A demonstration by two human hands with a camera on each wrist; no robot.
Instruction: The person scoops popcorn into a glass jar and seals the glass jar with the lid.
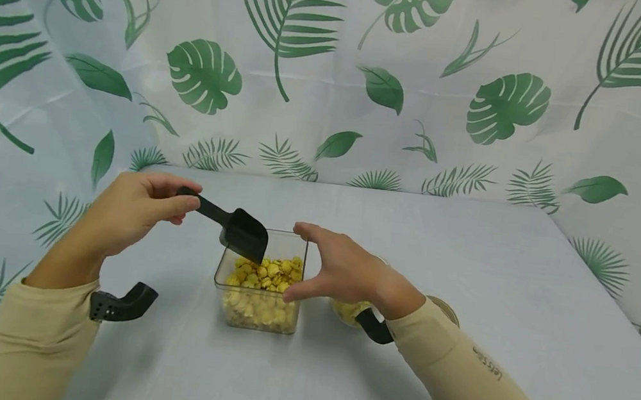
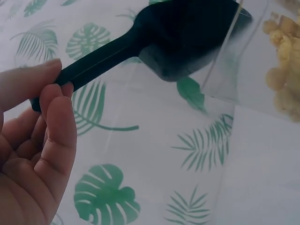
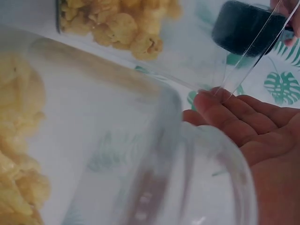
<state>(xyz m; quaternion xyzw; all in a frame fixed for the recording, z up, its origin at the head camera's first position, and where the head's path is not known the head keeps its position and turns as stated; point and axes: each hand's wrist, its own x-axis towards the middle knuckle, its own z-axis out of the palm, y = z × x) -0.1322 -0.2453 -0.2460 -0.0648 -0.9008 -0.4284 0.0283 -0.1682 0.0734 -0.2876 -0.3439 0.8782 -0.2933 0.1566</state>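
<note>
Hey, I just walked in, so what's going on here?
A person is working with a scoop and what looks like popcorn. Their left hand holds a black scoop by its handle, tilted with its blade down at the opening of a clear container. Yellow popcorn fills part of that container. Their right hand spans the container's right side, fingertips at the rim. Another clear vessel with popcorn stands nearby, partly hidden by the right arm in the head view.

Desk: pale, plain surface; far edge meets backdrop of white cloth, printed with green leaves: split monstera, palm fronds, single leaves. Same print along left and right sides. Faint creases in cloth.
</note>
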